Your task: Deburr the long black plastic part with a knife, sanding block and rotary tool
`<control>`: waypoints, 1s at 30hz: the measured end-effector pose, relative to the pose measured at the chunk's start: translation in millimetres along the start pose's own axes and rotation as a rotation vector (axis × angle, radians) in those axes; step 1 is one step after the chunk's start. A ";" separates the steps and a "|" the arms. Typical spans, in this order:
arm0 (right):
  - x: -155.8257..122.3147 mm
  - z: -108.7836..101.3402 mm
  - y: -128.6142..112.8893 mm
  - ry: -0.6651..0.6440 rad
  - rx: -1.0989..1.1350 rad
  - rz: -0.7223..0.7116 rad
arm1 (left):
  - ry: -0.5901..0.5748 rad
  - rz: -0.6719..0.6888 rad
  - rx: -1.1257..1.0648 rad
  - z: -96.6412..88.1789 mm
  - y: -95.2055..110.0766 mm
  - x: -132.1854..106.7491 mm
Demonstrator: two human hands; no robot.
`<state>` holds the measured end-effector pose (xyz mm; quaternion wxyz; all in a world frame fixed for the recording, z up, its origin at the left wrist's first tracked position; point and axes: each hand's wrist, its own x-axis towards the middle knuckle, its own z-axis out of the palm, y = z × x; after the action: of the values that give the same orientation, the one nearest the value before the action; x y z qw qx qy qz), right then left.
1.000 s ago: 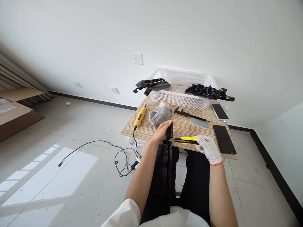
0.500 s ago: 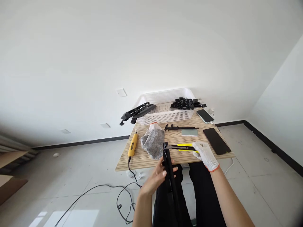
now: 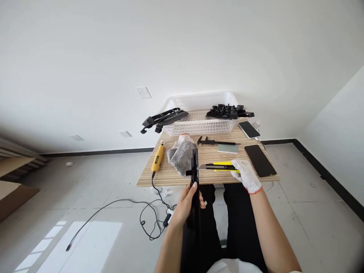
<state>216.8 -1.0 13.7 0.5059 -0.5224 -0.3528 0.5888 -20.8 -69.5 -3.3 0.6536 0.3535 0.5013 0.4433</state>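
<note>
My bare left hand [image 3: 186,203] is wrapped round a long black plastic strip [image 3: 195,178] that stands up from my lap, its top end over the table's front edge. My right hand [image 3: 246,175], in a white knit glove, grips a yellow and black utility knife [image 3: 217,166] lying across the wooden table [image 3: 173,176], its blade pointing left toward the strip without touching it. A grey glove [image 3: 182,156] lies just behind the strip's top.
A white basket [image 3: 199,123] at the table's back carries black plastic parts [image 3: 229,111] on its right rim and more [image 3: 163,119] on its left. A yellow rotary tool [image 3: 157,158] with a cable, a black caliper [image 3: 213,142], a grey block [image 3: 228,148] and two phones [image 3: 259,160] lie on the table.
My left hand has slid down the black strip, from its top end to below the table edge. The knife hand stays put. The camera has tilted up and shifted.
</note>
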 end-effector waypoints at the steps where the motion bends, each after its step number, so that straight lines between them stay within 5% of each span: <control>1: -0.2 0.6 -3.0 -0.015 -0.015 -0.010 | -0.007 0.046 0.011 4.3 6.4 9.4; 5: -0.7 5.0 -11.5 0.013 -0.040 -0.062 | -0.060 0.155 -0.059 17.5 26.4 50.8; 9: 1.4 7.1 -11.3 0.041 -0.074 -0.001 | -0.062 0.208 -0.137 19.0 25.7 76.7; 19: 5.4 -3.4 -3.8 0.031 -0.168 0.037 | -0.159 0.152 -0.411 3.9 20.6 72.9; 27: 3.6 -3.6 -3.1 0.140 -0.093 0.012 | -0.194 0.140 -0.315 5.1 21.6 70.2; 30: 3.8 -6.2 -2.8 0.073 -0.128 0.051 | -0.214 0.171 -0.232 5.5 21.2 69.0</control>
<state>223.7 2.7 14.0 0.4689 -0.5836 -0.3575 0.5584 -13.0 2.5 -6.3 0.6996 0.3623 0.3425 0.5118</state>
